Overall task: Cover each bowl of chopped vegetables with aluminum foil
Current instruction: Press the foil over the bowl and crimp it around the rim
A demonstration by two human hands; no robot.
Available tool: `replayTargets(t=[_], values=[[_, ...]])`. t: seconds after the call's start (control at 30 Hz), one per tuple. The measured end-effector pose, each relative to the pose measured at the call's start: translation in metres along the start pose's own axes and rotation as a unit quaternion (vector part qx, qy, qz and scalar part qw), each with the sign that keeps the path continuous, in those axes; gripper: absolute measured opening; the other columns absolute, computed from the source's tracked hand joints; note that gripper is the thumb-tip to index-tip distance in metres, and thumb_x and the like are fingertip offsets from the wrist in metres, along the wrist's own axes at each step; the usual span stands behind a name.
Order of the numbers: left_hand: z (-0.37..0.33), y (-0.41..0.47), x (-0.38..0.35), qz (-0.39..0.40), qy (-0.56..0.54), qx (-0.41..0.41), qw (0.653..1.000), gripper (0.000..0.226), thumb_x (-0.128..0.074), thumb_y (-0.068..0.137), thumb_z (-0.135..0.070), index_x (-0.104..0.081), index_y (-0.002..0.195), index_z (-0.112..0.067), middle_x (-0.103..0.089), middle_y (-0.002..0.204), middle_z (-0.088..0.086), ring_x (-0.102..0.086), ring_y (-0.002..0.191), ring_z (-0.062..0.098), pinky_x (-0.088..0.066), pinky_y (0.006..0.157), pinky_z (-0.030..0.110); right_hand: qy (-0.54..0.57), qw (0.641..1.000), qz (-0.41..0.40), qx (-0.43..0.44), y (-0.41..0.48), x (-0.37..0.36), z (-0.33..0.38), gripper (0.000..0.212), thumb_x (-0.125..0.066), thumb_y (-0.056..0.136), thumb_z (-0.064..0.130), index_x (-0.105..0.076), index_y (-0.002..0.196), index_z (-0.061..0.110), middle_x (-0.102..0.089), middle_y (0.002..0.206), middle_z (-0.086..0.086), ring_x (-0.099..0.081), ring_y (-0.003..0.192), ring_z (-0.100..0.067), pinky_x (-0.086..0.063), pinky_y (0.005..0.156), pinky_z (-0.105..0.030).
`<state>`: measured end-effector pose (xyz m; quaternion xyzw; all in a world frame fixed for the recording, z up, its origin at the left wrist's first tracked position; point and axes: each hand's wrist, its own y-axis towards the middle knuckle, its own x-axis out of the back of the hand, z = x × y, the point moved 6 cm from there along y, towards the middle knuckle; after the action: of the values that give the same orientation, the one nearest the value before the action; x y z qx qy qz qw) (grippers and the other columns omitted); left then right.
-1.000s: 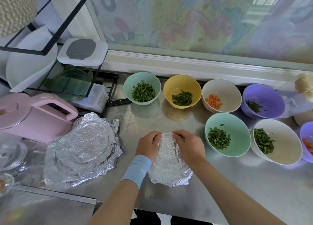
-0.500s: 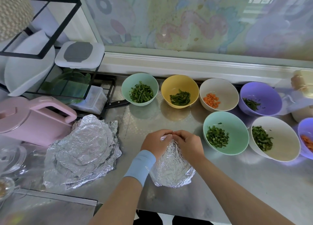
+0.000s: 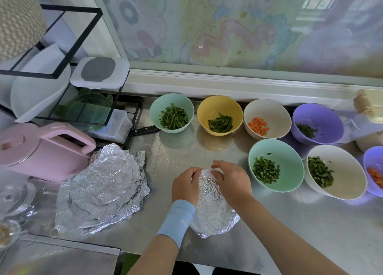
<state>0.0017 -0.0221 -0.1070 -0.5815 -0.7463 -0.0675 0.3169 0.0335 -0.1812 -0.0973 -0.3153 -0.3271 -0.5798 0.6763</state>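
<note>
Near the counter's front edge, at about 6 o'clock in the head view, sits the foil-covered bowl [image 3: 213, 208], and both hands are on its far rim: the left hand [image 3: 187, 186] curls over the 10 o'clock side, fingers bent and pressing the foil down, while the right hand [image 3: 231, 182] lies over the 1 o'clock side, fingers partly spread and flat on the sheet. Neither hand lifts anything; they look to be crimping the edge. By my reading this bowl is nearly done, with the foil skirt flaring out loose along its near edge at 5 to 6 o'clock. The covered shape reads as an oval whose long axis runs from 6 toward 12 o'clock, though the wide lens may stretch it. Still uncovered are the mint bowl [image 3: 172, 113], yellow bowl [image 3: 219, 115], beige carrot bowl [image 3: 267, 118] and purple bowl [image 3: 318, 123] in the back row, and the second mint bowl [image 3: 275, 165], white bowl [image 3: 335, 172] and a cropped purple bowl [image 3: 375, 171] at 3 o'clock. A crumpled foil stack [image 3: 101, 188] lies at 9 o'clock; whether bowls hide under it I cannot tell.
</note>
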Motion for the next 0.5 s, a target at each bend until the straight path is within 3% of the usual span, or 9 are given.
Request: replayTargets(t=[0.1,0.2,0.3,0.5], values=[[0.001,0.003,0.001,0.001,0.037,-0.002,0.999,0.02,-0.055,0.095,-0.022,-0.073,0.1,-0.025,-0.071,0.103,-0.012,-0.061,0.099,0.007,-0.041,0.083,0.015,0.061,0.996,0.006,-0.067,-0.008,-0.005,-0.004,0.01,-0.062,0.093,0.03,-0.07,0.099,0.03,-0.071,0.083,0.012,-0.064,0.076,-0.012,-0.052,0.069,-0.033],[-0.011,0.013,0.0,0.012,0.105,-0.109,0.988,0.023,-0.055,0.092,-0.01,-0.073,0.103,-0.02,-0.065,0.113,-0.01,-0.048,0.112,0.008,-0.032,0.094,0.013,0.133,0.986,-0.01,-0.098,-0.01,-0.009,-0.008,0.009,-0.065,0.091,0.023,-0.073,0.096,0.027,-0.07,0.079,0.014,-0.064,0.073,-0.008,-0.054,0.071,-0.031],[-0.019,0.01,-0.008,0.037,0.125,-0.204,0.97,0.025,-0.057,0.092,-0.008,-0.072,0.109,-0.018,-0.061,0.102,-0.005,-0.047,0.104,0.011,-0.037,0.091,0.017,0.149,0.985,-0.009,-0.088,-0.008,-0.012,-0.008,0.009,-0.067,0.09,0.02,-0.074,0.094,0.024,-0.072,0.079,0.013,-0.063,0.071,-0.008,-0.054,0.07,-0.03],[-0.012,0.006,-0.012,0.022,0.104,-0.171,0.98,0.018,-0.058,0.096,-0.02,-0.074,0.104,-0.017,-0.057,0.094,-0.006,-0.047,0.097,0.011,-0.035,0.085,0.017,0.146,0.988,0.015,-0.054,-0.007,-0.012,-0.005,0.011,-0.065,0.092,0.02,-0.072,0.099,0.024,-0.07,0.081,0.015,-0.06,0.067,-0.001,-0.05,0.068,-0.024]])
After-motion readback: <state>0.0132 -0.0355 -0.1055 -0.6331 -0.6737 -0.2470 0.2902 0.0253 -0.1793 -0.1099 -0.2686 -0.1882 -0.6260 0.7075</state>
